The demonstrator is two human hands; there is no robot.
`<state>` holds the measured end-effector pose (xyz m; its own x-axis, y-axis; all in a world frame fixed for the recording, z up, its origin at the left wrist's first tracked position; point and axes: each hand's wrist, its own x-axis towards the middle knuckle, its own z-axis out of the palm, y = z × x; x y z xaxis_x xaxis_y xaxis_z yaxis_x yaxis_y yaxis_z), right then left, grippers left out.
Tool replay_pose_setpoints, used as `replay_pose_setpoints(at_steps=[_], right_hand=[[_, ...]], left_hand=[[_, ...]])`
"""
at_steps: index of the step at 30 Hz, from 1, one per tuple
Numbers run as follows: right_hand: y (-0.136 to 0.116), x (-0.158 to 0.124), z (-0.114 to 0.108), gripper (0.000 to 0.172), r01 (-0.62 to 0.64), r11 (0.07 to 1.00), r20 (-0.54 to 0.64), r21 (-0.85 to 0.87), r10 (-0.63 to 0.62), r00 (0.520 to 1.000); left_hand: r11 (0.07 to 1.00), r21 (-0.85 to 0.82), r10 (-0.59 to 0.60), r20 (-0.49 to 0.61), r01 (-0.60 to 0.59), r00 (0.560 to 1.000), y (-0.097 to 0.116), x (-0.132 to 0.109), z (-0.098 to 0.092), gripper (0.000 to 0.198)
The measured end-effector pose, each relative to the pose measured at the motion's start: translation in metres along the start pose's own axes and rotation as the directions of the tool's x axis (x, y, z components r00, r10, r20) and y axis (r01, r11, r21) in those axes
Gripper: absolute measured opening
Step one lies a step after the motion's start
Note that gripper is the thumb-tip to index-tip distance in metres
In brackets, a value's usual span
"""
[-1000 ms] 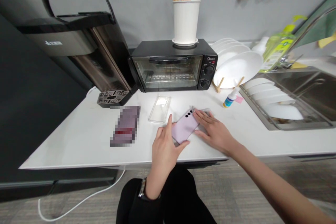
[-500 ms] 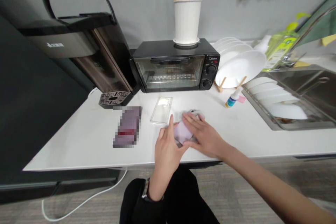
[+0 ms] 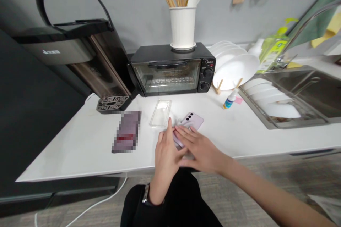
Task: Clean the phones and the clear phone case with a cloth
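A lavender smartphone [image 3: 196,120] lies back side up on the white counter, its three camera lenses at the upper end. My left hand [image 3: 167,152] steadies its lower left edge between thumb and fingers, the index finger pointing up and away. Over the phone's lower part, my right hand [image 3: 202,152] presses a greyish cloth [image 3: 189,155], mostly covered by the palm and fingers. Just left of the hands rests a clear phone case [image 3: 161,113]. Farther left is a flat purple item [image 3: 127,129], blurred by pixelation.
Behind stands a black toaster oven [image 3: 167,74] carrying a white cup [image 3: 183,25] of chopsticks and a spoon. A water dispenser [image 3: 112,71] is at left. A small spray bottle [image 3: 230,99], plates [image 3: 237,71] and a sink [image 3: 271,122] are at right.
My right hand has slid down the phone toward me with the cloth, uncovering the camera lenses. My left hand stays at the phone's edge. The view has shifted slightly.
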<state>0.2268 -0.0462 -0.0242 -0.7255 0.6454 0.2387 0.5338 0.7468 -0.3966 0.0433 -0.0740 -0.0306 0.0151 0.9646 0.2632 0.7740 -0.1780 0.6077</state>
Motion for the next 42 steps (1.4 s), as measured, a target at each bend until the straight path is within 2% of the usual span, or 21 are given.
replay_pose_setpoints(at_steps=[3,6,9,11,13,16,18,21,24,26,28,31,33,34,38,40,42], right_hand=[[-0.005,-0.017,-0.008,0.092,0.039,0.998,0.074,0.053,-0.043,0.996],[0.017,-0.017,-0.012,0.078,-0.082,0.995,-0.019,-0.051,0.081,0.997],[0.02,0.003,-0.002,0.085,-0.146,0.985,-0.1,-0.092,0.136,0.986],[0.003,0.009,0.005,0.095,-0.065,0.997,-0.052,-0.029,0.063,0.997],[-0.013,0.003,0.007,0.099,0.01,0.999,-0.003,0.045,-0.01,1.0],[-0.008,-0.018,-0.003,0.091,0.013,0.998,0.037,0.061,-0.016,0.999],[0.012,-0.022,-0.01,0.09,-0.054,0.999,-0.021,-0.01,0.054,0.998],[0.03,-0.007,-0.011,0.098,-0.135,0.988,-0.134,-0.068,0.125,0.983],[0.011,0.004,-0.006,0.096,-0.041,0.999,-0.066,0.021,0.042,0.997],[-0.005,-0.001,-0.007,0.094,0.051,0.994,0.009,0.102,-0.052,0.999],[-0.008,-0.009,-0.011,0.088,0.079,0.986,0.056,0.147,-0.087,0.995],[0.013,-0.01,-0.018,0.071,-0.021,0.996,0.0,0.086,0.021,1.0],[0.025,0.0,-0.017,0.069,-0.085,0.996,-0.077,0.031,0.088,0.993],[0.025,0.006,-0.014,0.072,-0.088,0.996,-0.097,0.021,0.089,0.991],[0.002,0.006,-0.003,0.096,0.055,0.995,-0.019,0.085,-0.054,0.998],[-0.002,-0.007,-0.005,0.093,0.045,0.996,-0.005,0.082,-0.045,0.999],[0.007,-0.017,-0.011,0.078,-0.037,0.999,-0.024,0.038,0.037,0.999]], left_hand=[[1.0,-0.018,-0.025,0.001,0.025,1.0,0.003,-0.001,0.0,0.112],[1.0,-0.021,-0.008,-0.002,0.008,1.0,0.004,-0.002,0.001,0.116],[1.0,-0.013,0.024,-0.002,-0.024,1.0,0.001,-0.002,0.001,0.113],[1.0,-0.001,0.022,-0.01,-0.022,1.0,0.0,-0.002,0.001,0.11],[1.0,0.011,0.001,-0.036,0.0,0.999,0.001,-0.002,0.001,0.109],[1.0,0.009,-0.021,-0.047,0.021,0.999,0.004,-0.002,0.001,0.114],[1.0,0.01,-0.018,-0.032,0.018,0.999,0.007,-0.002,0.001,0.12],[0.999,0.04,-0.014,-0.044,0.016,0.999,0.007,-0.002,0.0,0.12],[0.998,0.067,-0.009,-0.044,0.012,0.999,0.005,-0.002,-0.001,0.115],[0.998,0.067,-0.018,-0.045,0.021,0.999,0.005,-0.002,0.0,0.111],[0.999,0.048,-0.022,-0.048,0.025,0.999,0.005,-0.003,0.001,0.113],[1.0,0.025,0.008,-0.043,-0.007,0.999,0.003,-0.003,0.002,0.12],[0.999,0.029,0.023,-0.046,-0.022,0.999,0.001,-0.003,0.001,0.121],[0.999,0.03,0.03,-0.042,-0.029,0.999,0.0,-0.003,0.001,0.119],[0.999,0.046,0.009,-0.034,-0.007,0.999,-0.001,-0.003,0.0,0.115],[0.999,0.05,-0.013,-0.044,0.016,0.999,0.002,-0.003,0.0,0.114],[0.999,0.046,-0.016,-0.047,0.018,0.999,0.004,-0.003,0.0,0.116]])
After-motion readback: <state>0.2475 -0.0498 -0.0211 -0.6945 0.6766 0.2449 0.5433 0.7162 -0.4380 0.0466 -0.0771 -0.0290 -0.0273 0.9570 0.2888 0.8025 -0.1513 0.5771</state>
